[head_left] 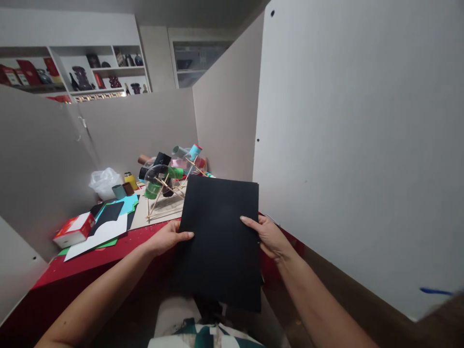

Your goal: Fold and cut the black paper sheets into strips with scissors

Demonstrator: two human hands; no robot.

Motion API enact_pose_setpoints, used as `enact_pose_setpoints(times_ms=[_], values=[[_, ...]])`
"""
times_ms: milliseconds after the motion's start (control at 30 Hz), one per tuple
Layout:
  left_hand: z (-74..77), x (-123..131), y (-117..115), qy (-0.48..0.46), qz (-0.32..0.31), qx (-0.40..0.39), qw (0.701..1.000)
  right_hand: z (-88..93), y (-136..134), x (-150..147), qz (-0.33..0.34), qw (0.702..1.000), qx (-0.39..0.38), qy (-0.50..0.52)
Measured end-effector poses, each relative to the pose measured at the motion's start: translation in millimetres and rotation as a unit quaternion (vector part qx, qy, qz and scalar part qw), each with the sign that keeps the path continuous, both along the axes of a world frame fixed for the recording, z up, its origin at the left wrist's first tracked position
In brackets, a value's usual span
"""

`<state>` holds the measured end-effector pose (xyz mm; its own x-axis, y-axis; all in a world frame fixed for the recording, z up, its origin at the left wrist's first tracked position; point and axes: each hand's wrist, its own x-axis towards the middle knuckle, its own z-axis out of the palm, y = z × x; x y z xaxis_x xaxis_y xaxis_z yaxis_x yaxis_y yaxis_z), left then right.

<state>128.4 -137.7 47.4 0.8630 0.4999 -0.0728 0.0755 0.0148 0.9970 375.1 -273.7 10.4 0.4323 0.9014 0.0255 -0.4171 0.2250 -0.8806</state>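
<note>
A black sheet of card is held up in front of me over the table's near edge and my lap; a second edge at its right side suggests more than one sheet. My left hand grips its left edge, thumb on the front face. At the right edge, my right hand pinches it the same way, thumb across the front. The fingers behind the card are mostly hidden. Beyond its upper left stands a wheel-like model of wooden sticks, clear discs and coloured paper tubes.
On the red-covered table at left lie coloured paper sheets, a red-and-white box, a white plastic bag, loose tubes and a yellow bottle. Grey partitions enclose the table. A white panel stands close on my right.
</note>
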Motion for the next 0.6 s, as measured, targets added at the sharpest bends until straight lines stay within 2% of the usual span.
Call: enact_pose_setpoints(times_ms=[167, 367, 467, 600], values=[[1.1, 0, -3, -0.005, 0.017, -0.008, 1.000, 0.6, -3, -2, 0.026, 1.000, -0.004, -0.003], [0.4, 0, -5, -0.020, 0.061, -0.034, 0.997, -11.7, 0, -4, 0.069, 0.997, -0.029, -0.015], [-6.5, 0, -5, -0.016, 0.088, -0.039, 0.995, -20.2, 2, -7, 0.091, 0.994, -0.043, -0.028], [-24.6, -4, -1, -0.011, 0.112, -0.041, 0.993, -33.6, 5, -8, 0.123, 0.989, -0.063, -0.050]])
